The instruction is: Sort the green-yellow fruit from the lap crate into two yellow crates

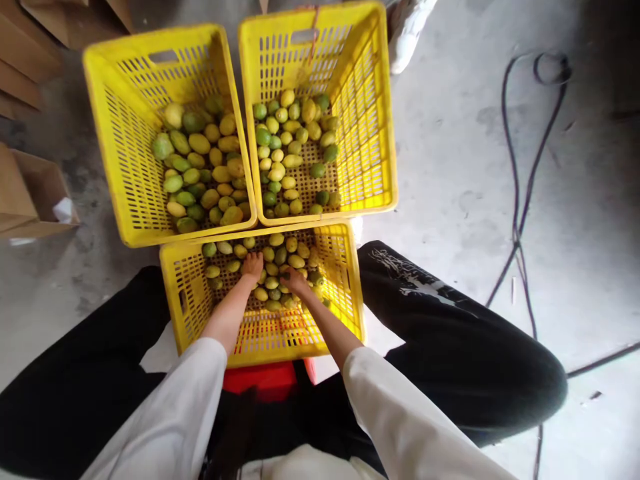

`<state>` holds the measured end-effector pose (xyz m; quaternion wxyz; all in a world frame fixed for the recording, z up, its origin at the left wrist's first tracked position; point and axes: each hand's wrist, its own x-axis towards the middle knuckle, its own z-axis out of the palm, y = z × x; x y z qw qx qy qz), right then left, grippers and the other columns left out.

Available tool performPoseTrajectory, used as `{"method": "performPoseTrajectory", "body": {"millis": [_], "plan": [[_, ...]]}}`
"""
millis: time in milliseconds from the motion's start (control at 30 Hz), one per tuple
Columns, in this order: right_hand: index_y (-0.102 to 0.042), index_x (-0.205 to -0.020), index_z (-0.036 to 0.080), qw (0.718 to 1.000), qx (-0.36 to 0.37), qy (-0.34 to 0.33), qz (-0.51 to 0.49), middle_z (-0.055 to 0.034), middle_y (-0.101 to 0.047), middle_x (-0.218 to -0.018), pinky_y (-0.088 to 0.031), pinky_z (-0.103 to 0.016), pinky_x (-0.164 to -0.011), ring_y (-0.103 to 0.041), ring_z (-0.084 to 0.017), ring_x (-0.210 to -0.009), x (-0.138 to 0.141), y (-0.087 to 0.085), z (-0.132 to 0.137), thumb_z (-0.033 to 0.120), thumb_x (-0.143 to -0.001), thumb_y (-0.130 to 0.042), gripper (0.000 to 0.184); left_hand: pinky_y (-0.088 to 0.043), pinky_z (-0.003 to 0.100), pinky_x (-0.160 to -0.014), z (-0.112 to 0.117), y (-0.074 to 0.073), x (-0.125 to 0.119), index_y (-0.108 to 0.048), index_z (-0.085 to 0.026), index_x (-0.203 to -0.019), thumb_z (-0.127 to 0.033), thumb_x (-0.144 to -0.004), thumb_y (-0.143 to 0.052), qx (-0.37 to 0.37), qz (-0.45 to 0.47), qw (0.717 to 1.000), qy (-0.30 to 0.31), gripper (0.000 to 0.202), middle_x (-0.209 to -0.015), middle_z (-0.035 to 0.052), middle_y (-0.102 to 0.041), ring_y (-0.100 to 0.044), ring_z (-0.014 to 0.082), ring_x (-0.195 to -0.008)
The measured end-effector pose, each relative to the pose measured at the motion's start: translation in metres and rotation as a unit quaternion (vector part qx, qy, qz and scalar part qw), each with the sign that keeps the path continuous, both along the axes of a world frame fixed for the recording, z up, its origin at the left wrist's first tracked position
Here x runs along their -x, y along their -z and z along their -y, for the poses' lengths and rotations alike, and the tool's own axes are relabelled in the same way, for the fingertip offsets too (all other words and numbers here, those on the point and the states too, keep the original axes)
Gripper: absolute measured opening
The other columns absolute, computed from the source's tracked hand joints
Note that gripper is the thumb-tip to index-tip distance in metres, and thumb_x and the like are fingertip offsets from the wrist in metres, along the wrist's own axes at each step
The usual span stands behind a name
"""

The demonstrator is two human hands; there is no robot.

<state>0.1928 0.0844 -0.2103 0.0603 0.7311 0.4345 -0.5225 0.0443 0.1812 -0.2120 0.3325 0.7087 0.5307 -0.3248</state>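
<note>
Between our knees we see the near crate [300, 333], with the second crate [125, 133] at its 11 o'clock and the third crate [365, 120] between its 12 and 1, three yellow crates in all. In the near crate we count roughly thirty pieces of fruit [296, 261], green and yellow, though overlap and our hands spoil an exact tally; the other two hold heaps too crowded for us to number surely. Our two hands are inside the near crate. The left hand [253, 265] is left of the crate's middle, pointing to 12 o'clock, its fingers bunched narrowly and lowered among the fruit; we cannot tell whether they grip one. The right hand [296, 281] is right of the middle, pointing to 11 o'clock, fingers curled beside the fruit; again we cannot tell whether they hold any. Farther out, we count one open cardboard box [47, 190] between 9 and 10 o'clock, one white shoe [410, 33] at 1 and a looped black cable [517, 240] at 3, lying on the floor [450, 133].
</note>
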Motion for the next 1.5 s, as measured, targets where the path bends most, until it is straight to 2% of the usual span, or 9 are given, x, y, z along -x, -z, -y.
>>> {"method": "performPoseTrajectory", "body": {"millis": [233, 500, 700, 933, 1067, 1167, 1267, 1400, 1500], "plan": [[-0.065, -0.136, 0.015, 0.998, 0.054, -0.018, -0.001, -0.0185, -0.071, -0.132, -0.05, -0.034, -0.102, -0.067, -0.03, -0.124, 0.006, -0.01, -0.002, 0.034, -0.101, -0.054, 0.041, -0.045, 0.043, -0.11, 0.019, -0.016, 0.043, -0.057, -0.011, -0.137, -0.027, -0.09, -0.069, 0.028, -0.042, 0.998, -0.038, 0.051, -0.156, 0.0269, -0.047, -0.052, 0.0404, -0.14], [-0.074, -0.115, 0.015, 0.995, 0.096, -0.003, -0.041, -0.0179, -0.073, -0.126, -0.053, -0.04, -0.104, -0.065, -0.032, -0.127, 0.001, -0.011, 0.009, 0.036, -0.107, -0.041, 0.04, -0.052, 0.037, -0.096, 0.011, -0.063, 0.098, -0.062, -0.017, -0.123, -0.029, -0.081, -0.075, 0.12, 0.004, 0.993, -0.017, 0.046, -0.128, 0.0176, -0.072, -0.07, 0.0327, -0.118], [-0.07, -0.115, 0.014, 0.98, 0.146, -0.007, -0.136, -0.0152, -0.071, -0.12, -0.063, -0.03, -0.069, -0.071, -0.021, -0.092, -0.001, -0.03, -0.008, 0.041, -0.096, -0.066, 0.033, -0.052, 0.037, -0.089, -0.017, -0.121, 0.106, -0.061, -0.018, -0.113, -0.028, -0.073, -0.078, 0.077, 0.042, 0.996, -0.014, 0.045, -0.12, 0.0172, -0.072, -0.071, 0.0339, -0.11], [-0.067, -0.095, 0.015, 0.983, 0.081, -0.127, -0.109, -0.0104, -0.068, -0.098, -0.06, -0.033, -0.071, -0.066, -0.022, -0.087, 0.003, -0.077, -0.042, 0.02, -0.083, -0.072, 0.014, -0.05, 0.041, -0.086, -0.032, -0.206, 0.112, -0.054, -0.023, -0.095, -0.024, -0.079, -0.068, -0.096, 0.151, 0.984, 0.005, 0.021, -0.11, 0.0125, -0.069, -0.067, 0.0329, -0.104], [-0.063, -0.079, 0.016, 0.976, 0.006, -0.206, -0.076, -0.0044, -0.061, -0.076, -0.052, -0.03, -0.076, -0.064, -0.022, -0.085, -0.001, -0.118, -0.062, 0.013, -0.076, -0.074, 0.012, -0.051, 0.04, -0.091, -0.026, -0.241, 0.112, -0.053, -0.024, -0.086, -0.026, -0.079, -0.071, -0.168, 0.231, 0.954, -0.089, 0.02, -0.1, 0.0066, -0.069, -0.066, 0.0283, -0.101], [-0.063, -0.078, 0.018, 0.957, -0.068, -0.272, -0.072, -0.0023, -0.06, -0.073, -0.048, -0.029, -0.075, -0.062, -0.021, -0.082, -0.007, -0.158, -0.074, 0.014, -0.072, -0.077, 0.015, -0.055, 0.035, -0.078, -0.018, -0.259, 0.102, -0.058, -0.023, -0.083, -0.031, -0.081, -0.073, -0.125, 0.285, 0.909, -0.278, 0.017, -0.084, 0.0026, -0.068, -0.068, 0.0228, -0.085], [-0.065, -0.089, 0.02, 0.961, -0.129, -0.231, -0.077, -0.0028, -0.065, -0.081, -0.05, -0.03, -0.077, -0.062, -0.021, -0.082, -0.015, -0.198, -0.08, 0.021, -0.075, -0.075, 0.017, -0.052, 0.027, -0.055, -0.01, -0.269, 0.088, -0.061, -0.02, -0.083, -0.032, -0.091, -0.065, 0.007, 0.323, 0.808, -0.493, 0.015, -0.071, 0.0038, -0.068, -0.067, 0.0188, -0.063], [-0.063, -0.088, 0.02, 0.977, -0.187, 0.007, -0.106, -0.0038, -0.064, -0.088, -0.053, -0.031, -0.087, -0.062, -0.021, -0.093, -0.019, -0.233, -0.08, 0.024, -0.079, -0.069, 0.012, -0.053, 0.023, -0.048, -0.005, -0.265, 0.072, -0.063, -0.015, -0.079, -0.034, -0.1, -0.057, 0.131, 0.341, 0.686, -0.629, 0.029, -0.063, 0.0074, -0.069, -0.067, 0.0163, -0.053], [-0.06, -0.086, 0.021, 0.923, -0.15, 0.226, -0.274, -0.0026, -0.063, -0.089, -0.057, -0.029, -0.079, -0.061, -0.018, -0.088, -0.014, -0.244, -0.085, 0.022, -0.08, -0.067, 0.009, -0.059, 0.02, -0.061, -0.005, -0.259, 0.065, -0.064, -0.014, -0.075, -0.026, -0.092, -0.072, 0.094, 0.425, 0.616, -0.657, 0.022, -0.068, 0.0065, -0.071, -0.072, 0.0141, -0.062]]}}
